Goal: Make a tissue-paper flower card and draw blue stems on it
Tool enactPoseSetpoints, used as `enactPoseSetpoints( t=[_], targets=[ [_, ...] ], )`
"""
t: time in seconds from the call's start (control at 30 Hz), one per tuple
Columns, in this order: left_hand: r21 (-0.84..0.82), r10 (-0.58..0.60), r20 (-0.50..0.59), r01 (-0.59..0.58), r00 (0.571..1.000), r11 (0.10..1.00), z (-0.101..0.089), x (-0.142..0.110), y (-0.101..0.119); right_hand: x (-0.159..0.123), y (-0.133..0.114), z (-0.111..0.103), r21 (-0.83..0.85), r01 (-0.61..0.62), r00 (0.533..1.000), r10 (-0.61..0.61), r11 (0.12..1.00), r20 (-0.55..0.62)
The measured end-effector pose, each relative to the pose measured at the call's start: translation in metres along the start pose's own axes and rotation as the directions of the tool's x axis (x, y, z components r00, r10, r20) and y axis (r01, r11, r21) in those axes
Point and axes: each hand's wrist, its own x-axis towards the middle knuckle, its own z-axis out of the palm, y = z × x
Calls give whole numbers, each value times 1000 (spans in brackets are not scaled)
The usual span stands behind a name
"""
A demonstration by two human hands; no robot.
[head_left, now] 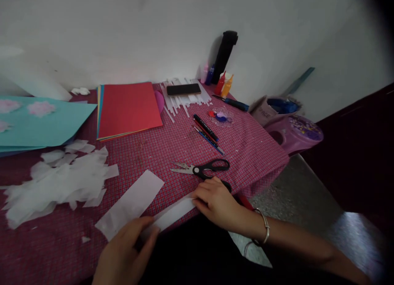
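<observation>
My left hand (126,252) pinches the near end of a folded white paper strip (172,213) at the table's front edge. My right hand (215,201) presses the strip's far end with closed fingers. A wider white paper strip (132,203) lies flat just beyond the left hand. Black-handled scissors (201,168) lie on the checked red cloth (246,149), right behind my right hand, blades pointing left.
A heap of white tissue scraps (58,182) lies at left, teal card (40,122) and a red paper stack (127,108) behind. Pens (206,131), a phone (184,89) on white sticks, glue bottles (223,84) and a purple stool (294,133) sit at right.
</observation>
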Motion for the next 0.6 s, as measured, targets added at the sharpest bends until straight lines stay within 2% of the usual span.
enactPoseSetpoints(
  t=[0.13,0.23,0.47,0.6],
  targets=[
    [-22,-149,171,155,974,988,0,7,2,2,0,-2,-36,-10,999,11,999,37],
    [-1,-211,240,218,947,976,1,7,2,4,0,-3,-65,-18,998,22,998,61],
    [36,-226,331,227,916,973,-1,12,5,16,-3,-12,-250,59,988,-20,966,154],
    [108,-228,363,202,903,973,-2,12,7,18,-6,-17,-161,123,987,-103,979,126]
  ],
)
